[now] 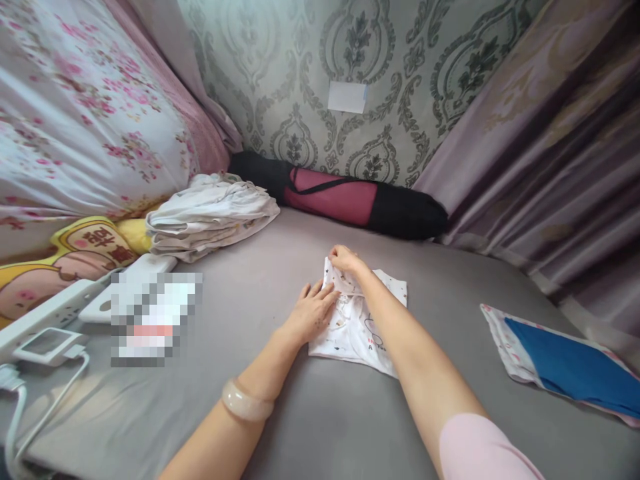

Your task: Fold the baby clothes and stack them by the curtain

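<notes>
A small white printed garment (357, 327) lies folded on the grey bed sheet (300, 413). My left hand (313, 310) rests flat on its left edge, fingers stretched out. Farther back, my right hand (343, 259) is closed, pinching the garment's far top corner and lifting that corner slightly. A pale bangle (247, 402) sits on my left wrist, and a pink sleeve covers my right upper arm.
A stack of folded white clothes (210, 217) sits at the back left beside a floral quilt (85, 120). A black and red bag (350, 197) lies along the wall. A blue and floral pad (565, 363) lies at right. Power strips and cables (45, 333) lie at left.
</notes>
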Demonstrator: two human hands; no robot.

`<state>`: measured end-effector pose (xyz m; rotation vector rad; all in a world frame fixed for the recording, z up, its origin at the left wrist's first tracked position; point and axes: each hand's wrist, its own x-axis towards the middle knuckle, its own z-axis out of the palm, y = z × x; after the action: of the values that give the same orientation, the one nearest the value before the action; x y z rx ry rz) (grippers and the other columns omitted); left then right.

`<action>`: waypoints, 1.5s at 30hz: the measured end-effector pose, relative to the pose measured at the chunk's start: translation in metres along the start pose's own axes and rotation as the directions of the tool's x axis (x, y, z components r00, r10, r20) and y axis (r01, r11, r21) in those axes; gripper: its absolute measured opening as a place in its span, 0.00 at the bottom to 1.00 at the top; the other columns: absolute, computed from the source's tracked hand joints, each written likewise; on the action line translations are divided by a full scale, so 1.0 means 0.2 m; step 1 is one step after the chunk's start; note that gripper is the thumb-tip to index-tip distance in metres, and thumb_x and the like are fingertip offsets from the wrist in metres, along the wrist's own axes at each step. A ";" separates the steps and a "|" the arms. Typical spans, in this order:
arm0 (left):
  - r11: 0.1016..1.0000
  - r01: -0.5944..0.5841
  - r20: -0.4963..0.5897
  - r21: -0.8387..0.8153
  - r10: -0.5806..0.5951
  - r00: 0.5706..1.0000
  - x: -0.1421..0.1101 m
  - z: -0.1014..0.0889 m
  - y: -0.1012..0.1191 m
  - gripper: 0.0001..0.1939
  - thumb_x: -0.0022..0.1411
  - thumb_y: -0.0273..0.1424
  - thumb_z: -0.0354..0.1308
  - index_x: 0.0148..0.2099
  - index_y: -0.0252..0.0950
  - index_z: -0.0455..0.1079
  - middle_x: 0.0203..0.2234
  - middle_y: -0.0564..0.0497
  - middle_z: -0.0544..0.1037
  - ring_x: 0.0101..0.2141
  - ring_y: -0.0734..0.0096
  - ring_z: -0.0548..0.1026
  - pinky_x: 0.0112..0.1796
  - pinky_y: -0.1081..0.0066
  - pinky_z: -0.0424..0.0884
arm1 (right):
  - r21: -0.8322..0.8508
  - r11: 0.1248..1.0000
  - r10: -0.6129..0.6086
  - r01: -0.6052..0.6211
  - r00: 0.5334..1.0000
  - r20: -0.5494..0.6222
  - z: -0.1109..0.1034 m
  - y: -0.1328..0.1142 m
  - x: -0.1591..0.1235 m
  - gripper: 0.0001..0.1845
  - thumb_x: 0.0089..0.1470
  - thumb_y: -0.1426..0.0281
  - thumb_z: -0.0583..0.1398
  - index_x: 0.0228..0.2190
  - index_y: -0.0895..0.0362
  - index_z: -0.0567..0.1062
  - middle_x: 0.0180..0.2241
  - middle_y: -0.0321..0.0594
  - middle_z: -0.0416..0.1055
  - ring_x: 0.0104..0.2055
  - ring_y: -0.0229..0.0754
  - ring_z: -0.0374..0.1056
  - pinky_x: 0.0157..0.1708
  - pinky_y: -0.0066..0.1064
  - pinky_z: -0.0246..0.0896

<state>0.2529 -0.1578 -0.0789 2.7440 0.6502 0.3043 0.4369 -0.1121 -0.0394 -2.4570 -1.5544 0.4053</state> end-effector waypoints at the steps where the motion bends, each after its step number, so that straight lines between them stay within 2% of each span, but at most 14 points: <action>1: 1.000 0.003 0.005 -0.003 -0.003 1.000 0.00 0.00 0.00 0.22 0.70 0.31 0.42 0.63 0.40 0.62 0.64 0.47 0.60 0.64 0.53 0.54 0.61 0.46 0.52 | -0.006 1.000 -0.015 0.015 1.000 -0.026 0.01 0.00 -0.01 0.12 0.60 0.70 0.52 0.41 0.55 0.74 0.43 0.43 0.75 0.48 0.46 0.68 0.48 0.36 0.55; 4: 1.000 0.008 0.022 -0.010 -0.008 1.000 0.00 0.00 0.00 0.22 0.70 0.31 0.42 0.63 0.41 0.61 0.65 0.48 0.60 0.65 0.52 0.54 0.61 0.46 0.51 | -0.041 0.994 -0.110 0.106 0.987 -0.121 0.07 0.02 -0.05 0.13 0.64 0.70 0.49 0.44 0.56 0.70 0.47 0.46 0.73 0.52 0.46 0.64 0.51 0.37 0.49; 7: 1.000 0.007 0.023 -0.013 -0.007 1.000 0.00 0.01 0.00 0.22 0.69 0.30 0.43 0.63 0.41 0.61 0.65 0.47 0.59 0.65 0.51 0.53 0.61 0.46 0.51 | -0.099 0.970 -0.240 0.223 0.946 -0.219 0.14 0.04 -0.07 0.13 0.65 0.70 0.47 0.42 0.55 0.70 0.45 0.46 0.72 0.50 0.46 0.63 0.49 0.36 0.49; 9: 1.000 -0.004 0.004 -0.026 0.004 1.000 0.00 0.02 -0.01 0.22 0.68 0.30 0.43 0.63 0.41 0.61 0.64 0.46 0.60 0.64 0.51 0.54 0.61 0.44 0.51 | -0.125 0.960 -0.275 0.251 0.928 -0.250 0.17 0.06 -0.06 0.14 0.66 0.69 0.47 0.41 0.55 0.71 0.45 0.45 0.71 0.49 0.47 0.62 0.48 0.36 0.50; 13: 0.999 -0.019 -0.014 -0.045 0.018 1.000 0.00 0.03 -0.02 0.22 0.68 0.30 0.44 0.62 0.42 0.62 0.64 0.46 0.61 0.64 0.51 0.55 0.61 0.44 0.51 | -0.141 0.969 -0.231 0.201 0.941 -0.247 0.21 0.06 -0.04 0.15 0.66 0.67 0.46 0.43 0.55 0.71 0.46 0.46 0.69 0.50 0.48 0.61 0.50 0.38 0.51; 16: 0.999 -0.011 -0.019 -0.047 0.010 1.000 0.00 0.03 -0.02 0.22 0.68 0.30 0.45 0.62 0.43 0.62 0.64 0.47 0.61 0.64 0.52 0.55 0.61 0.45 0.51 | -0.077 0.981 -0.189 0.176 0.956 -0.223 0.20 0.05 -0.03 0.16 0.65 0.68 0.47 0.45 0.56 0.72 0.49 0.48 0.68 0.52 0.49 0.61 0.53 0.41 0.50; 19: 0.997 -0.011 -0.039 -0.072 0.008 0.999 0.00 0.04 -0.03 0.21 0.68 0.31 0.44 0.61 0.43 0.63 0.64 0.47 0.62 0.64 0.53 0.56 0.61 0.46 0.52 | 0.043 0.983 -0.170 0.178 0.974 -0.153 0.14 0.08 0.00 0.17 0.64 0.69 0.47 0.45 0.56 0.74 0.49 0.46 0.71 0.53 0.47 0.63 0.54 0.40 0.53; 22: 0.992 -0.009 -0.089 -0.129 -0.003 0.996 0.01 0.04 -0.05 0.22 0.69 0.32 0.43 0.62 0.41 0.61 0.64 0.46 0.61 0.63 0.55 0.57 0.61 0.48 0.54 | 0.093 0.978 -0.177 0.189 0.976 -0.126 0.06 0.15 0.00 0.22 0.64 0.72 0.44 0.50 0.56 0.73 0.50 0.42 0.72 0.53 0.40 0.66 0.54 0.33 0.56; 25: 0.984 0.018 -0.177 -0.178 -0.050 0.983 0.02 0.05 -0.06 0.21 0.69 0.32 0.43 0.62 0.37 0.62 0.63 0.42 0.63 0.62 0.56 0.60 0.59 0.51 0.59 | 0.070 0.975 -0.199 0.212 0.968 -0.155 0.03 0.20 -0.09 0.25 0.65 0.72 0.42 0.57 0.60 0.67 0.59 0.46 0.64 0.61 0.39 0.58 0.60 0.32 0.49; 28: 0.981 0.018 -0.244 -0.193 -0.066 0.967 0.03 0.07 -0.08 0.20 0.69 0.32 0.43 0.59 0.37 0.65 0.60 0.41 0.67 0.60 0.57 0.63 0.58 0.53 0.62 | -0.033 0.951 -0.309 0.307 0.945 -0.110 0.07 0.19 -0.21 0.27 0.66 0.65 0.42 0.62 0.60 0.61 0.66 0.45 0.53 0.69 0.43 0.43 0.66 0.39 0.35; 30: 0.983 -0.004 -0.247 -0.186 -0.043 0.968 0.04 0.08 -0.09 0.20 0.69 0.31 0.43 0.58 0.37 0.65 0.60 0.43 0.67 0.60 0.58 0.63 0.58 0.53 0.61 | -0.091 0.930 -0.361 0.355 0.931 -0.059 0.13 0.16 -0.27 0.30 0.66 0.62 0.41 0.64 0.60 0.57 0.68 0.43 0.47 0.70 0.44 0.35 0.67 0.42 0.28; 36: 0.983 -0.051 -0.236 -0.174 0.009 0.972 0.02 0.06 -0.11 0.20 0.67 0.28 0.43 0.57 0.38 0.67 0.59 0.46 0.68 0.59 0.60 0.65 0.60 0.55 0.60 | -0.105 0.941 -0.319 0.321 0.947 0.030 0.21 0.11 -0.30 0.32 0.66 0.61 0.38 0.67 0.58 0.49 0.69 0.39 0.42 0.70 0.43 0.36 0.67 0.45 0.27; 41: 0.988 -0.074 -0.254 -0.135 0.038 0.966 0.02 0.06 -0.12 0.19 0.66 0.29 0.44 0.56 0.36 0.68 0.57 0.42 0.71 0.57 0.58 0.68 0.58 0.56 0.63 | -0.014 0.949 -0.316 0.316 0.948 -0.016 0.16 0.12 -0.31 0.31 0.65 0.62 0.39 0.66 0.58 0.51 0.68 0.39 0.44 0.70 0.40 0.37 0.67 0.42 0.28; 45: 0.992 -0.067 -0.239 -0.104 0.040 0.970 0.02 0.07 -0.12 0.20 0.67 0.31 0.45 0.56 0.35 0.69 0.58 0.39 0.69 0.58 0.55 0.67 0.57 0.55 0.64 | 0.019 0.968 -0.243 0.249 0.957 -0.157 0.10 0.16 -0.38 0.32 0.66 0.63 0.37 0.66 0.62 0.50 0.69 0.43 0.41 0.70 0.41 0.33 0.67 0.42 0.24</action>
<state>0.2508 -0.1390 -0.0998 2.6433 0.5977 0.6680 0.4262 -0.1942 -0.0596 -2.1716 -1.7389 0.1966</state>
